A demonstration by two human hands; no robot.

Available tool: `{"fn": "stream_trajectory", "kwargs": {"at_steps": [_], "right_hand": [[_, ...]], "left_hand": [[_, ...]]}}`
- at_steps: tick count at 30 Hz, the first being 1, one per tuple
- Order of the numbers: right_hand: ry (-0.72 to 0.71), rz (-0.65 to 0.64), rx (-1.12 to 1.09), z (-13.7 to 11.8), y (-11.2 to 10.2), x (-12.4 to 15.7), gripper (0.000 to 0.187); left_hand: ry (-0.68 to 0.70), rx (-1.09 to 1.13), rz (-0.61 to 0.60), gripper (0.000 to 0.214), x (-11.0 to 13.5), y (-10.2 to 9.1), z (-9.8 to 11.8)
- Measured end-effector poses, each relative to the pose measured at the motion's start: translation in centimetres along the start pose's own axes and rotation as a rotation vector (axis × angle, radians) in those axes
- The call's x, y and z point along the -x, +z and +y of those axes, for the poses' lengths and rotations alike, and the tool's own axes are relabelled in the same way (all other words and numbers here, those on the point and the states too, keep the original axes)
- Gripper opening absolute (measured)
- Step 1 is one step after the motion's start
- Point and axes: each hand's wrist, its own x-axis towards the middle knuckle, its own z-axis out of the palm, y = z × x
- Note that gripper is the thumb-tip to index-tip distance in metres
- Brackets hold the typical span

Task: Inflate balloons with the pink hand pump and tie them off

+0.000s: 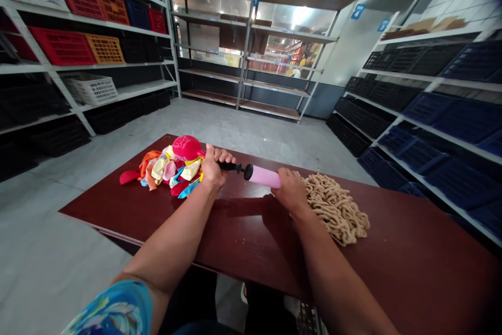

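— What's the room like on your feed?

— A storeroom: I see metal shelving (251,47) on three sides over a grey floor (251,131). The left racks hold two orange crates (105,48) among red ones, plus a white basket (92,88). The right racks hold rows of blue bins (463,115). In front of me is one dark red-brown table (392,251).

— And the hands?

— I count two, both busy on one balloon pump (263,175), which is lifted just above the table's far half and lies crosswise between them. The left hand (214,168) is clenched in a fist round the pump's black end, with the knuckles on top. The right hand (290,188) is wrapped round the near end of the pink barrel, with its fingers hidden underneath. Between the two fists a short run of black rod and pink barrel shows bare.

— Any balloon on it?

— One pink balloon (187,147), partly puffed, sits right against the far side of the left fist. The fingers hide its neck, so I can't tell whether it is on the nozzle.

— What else is on the table?

— One heap of limp balloons (164,170) lies just left of the left hand, in orange, yellow, pink, red and blue. They overlap too much for me to count. One mound of beige cords (337,207) lies against the right hand's outer side.
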Motion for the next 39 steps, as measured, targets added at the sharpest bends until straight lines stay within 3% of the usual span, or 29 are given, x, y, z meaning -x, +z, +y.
{"fn": "stream_trajectory", "kwargs": {"at_steps": [5, 10, 16, 22, 33, 39], "right_hand": [[-0.012, 0.007, -0.028, -0.7, 0.0, 0.2, 0.019], [-0.008, -0.066, -0.067, -0.5, 0.2, -0.4, 0.018], [0.069, -0.089, -0.067, 1.7, 0.6, -0.8, 0.024], [0.130, -0.041, -0.043, 3.3, 1.2, -0.3, 0.020], [0.051, 0.019, -0.043, 0.3, 1.2, -0.8, 0.019], [0.031, -0.009, -0.080, -0.5, 1.1, -0.9, 0.022]], "left_hand": [[-0.028, -0.003, -0.041, 0.053, 0.6, 0.3, -1.0], [0.019, -0.039, 0.041, 0.054, 0.2, 0.7, 0.1], [0.104, -0.018, 0.143, 0.052, -0.5, 0.7, 2.7], [0.119, -0.010, 0.103, 0.047, -0.4, 0.4, 2.0], [0.031, -0.083, 0.051, 0.048, 0.9, 1.0, -1.3], [0.028, -0.065, 0.088, 0.050, 0.4, 0.9, -0.2]]}}
